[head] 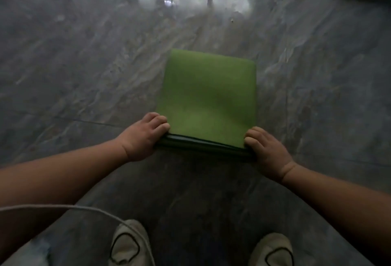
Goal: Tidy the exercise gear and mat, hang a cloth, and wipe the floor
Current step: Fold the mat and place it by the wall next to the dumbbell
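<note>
- Curling over the near corners of the folded green mat [208,94], both sets of fingers [157,120] clamp its layered edge.
- Left hand [140,136] and right hand [268,152] grip opposite corners, likely keeping the folds aligned.
- Mat lies flat on the grey floor [84,64], ahead of the shoes [127,244].

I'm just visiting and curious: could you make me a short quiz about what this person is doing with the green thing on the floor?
1. True or false: the green mat lies folded flat on the grey floor.
2. Which hands grip the mat's near edge? A) only the left hand B) only the right hand C) both, one at each near corner
3. Fill in: at the bottom of the picture, the person's two ____ show.

Key
1. True: several layers show stacked at the near edge.
2. C: each hand's fingers curl over a near corner.
3. Shoes: light-coloured, with a dark outline on top.
</note>
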`<state>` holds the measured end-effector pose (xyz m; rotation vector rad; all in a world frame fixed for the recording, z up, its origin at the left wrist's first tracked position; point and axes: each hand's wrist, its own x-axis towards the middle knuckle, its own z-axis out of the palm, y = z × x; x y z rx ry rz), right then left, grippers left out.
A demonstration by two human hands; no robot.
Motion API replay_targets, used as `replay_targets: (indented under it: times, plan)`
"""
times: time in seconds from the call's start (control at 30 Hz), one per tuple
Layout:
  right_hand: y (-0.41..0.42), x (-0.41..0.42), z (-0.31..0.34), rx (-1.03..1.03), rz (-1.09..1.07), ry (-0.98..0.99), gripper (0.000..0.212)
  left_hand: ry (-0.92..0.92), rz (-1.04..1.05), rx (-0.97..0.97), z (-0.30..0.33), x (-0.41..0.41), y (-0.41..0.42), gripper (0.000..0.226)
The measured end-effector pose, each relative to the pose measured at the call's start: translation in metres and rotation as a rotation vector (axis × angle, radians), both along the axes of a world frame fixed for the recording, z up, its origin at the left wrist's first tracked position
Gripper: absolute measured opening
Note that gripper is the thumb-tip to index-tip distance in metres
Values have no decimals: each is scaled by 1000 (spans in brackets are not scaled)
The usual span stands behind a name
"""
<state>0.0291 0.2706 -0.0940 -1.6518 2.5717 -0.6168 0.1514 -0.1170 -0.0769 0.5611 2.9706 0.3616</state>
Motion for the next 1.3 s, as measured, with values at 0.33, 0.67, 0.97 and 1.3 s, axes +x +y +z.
replay_targets:
  times: [0.33,0.67,0.97,1.3]
  plan:
    - [54,69,-31,424,181,36,53,-296,-201,-277,-30,78,50,52]
    - [-44,12,10,274,-64,27,44,71,-24,-190,-15,0,68,49]
    - [-79,-32,-8,586,-423,-176,75,-278,358,-221,-29,-76,76,70]
    - [-63,-35,-42,673,-341,-185,84,-382,419,-255,-59,-63,98,81]
